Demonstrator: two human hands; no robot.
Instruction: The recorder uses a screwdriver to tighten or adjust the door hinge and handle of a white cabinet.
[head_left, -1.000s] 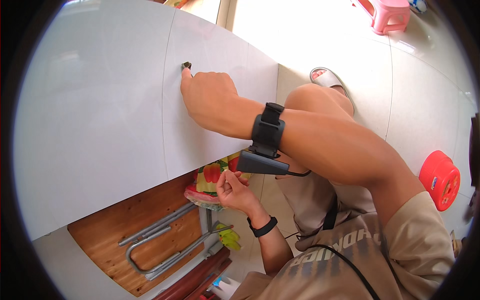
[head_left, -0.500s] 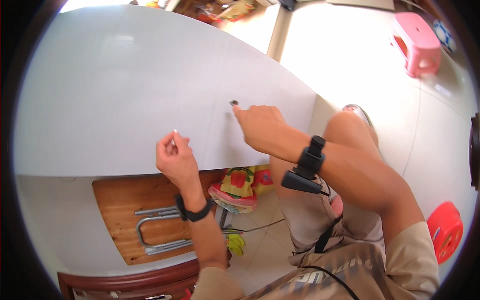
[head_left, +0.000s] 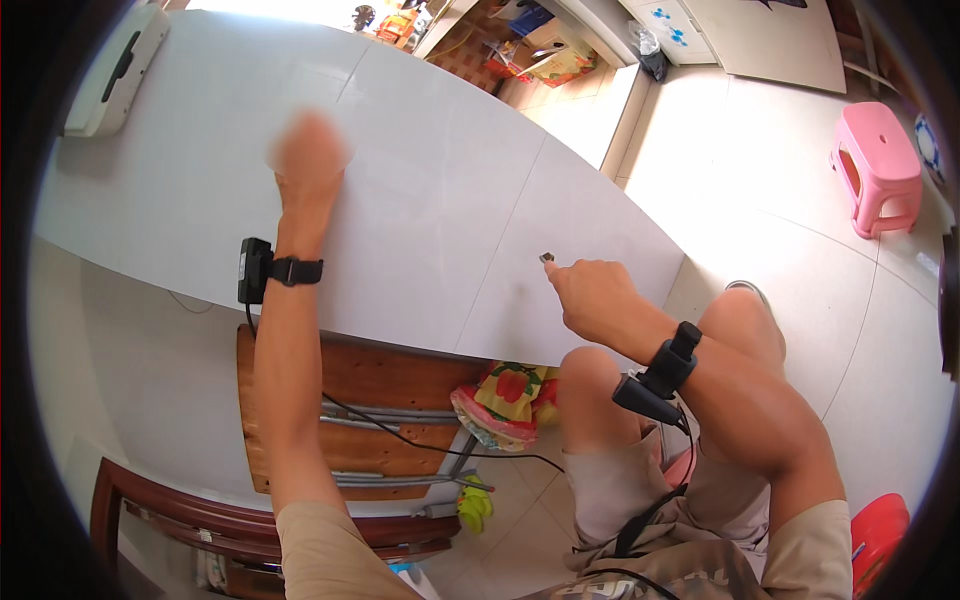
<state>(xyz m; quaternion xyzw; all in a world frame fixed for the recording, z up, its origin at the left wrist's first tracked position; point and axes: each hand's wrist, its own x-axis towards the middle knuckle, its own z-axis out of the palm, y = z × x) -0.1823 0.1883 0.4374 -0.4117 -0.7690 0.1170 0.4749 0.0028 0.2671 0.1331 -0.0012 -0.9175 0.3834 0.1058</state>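
My right hand (head_left: 590,290) is curled, its fingertips on a small dark metal object (head_left: 546,257) at the white tabletop (head_left: 420,190). My left hand (head_left: 310,150) is over the tabletop further left, smeared by motion, so its fingers and anything in them cannot be made out. A black strap with a device circles each forearm, with cables hanging down. A white appliance (head_left: 110,75) stands at the table's far left end.
Below the table lean a wooden folding board (head_left: 370,370) with metal tubes and colourful padded fabric (head_left: 505,405). My bent knees are beside the table. A pink stool (head_left: 877,140) and red stool (head_left: 878,525) stand right. A doorway (head_left: 540,60) opens beyond; dark-red wooden furniture (head_left: 130,480) is lower left.
My left hand has risen from under the table, swinging forward and left across the tabletop. My right hand stays at the small object. The view has shifted, showing the appliance and more doorway.
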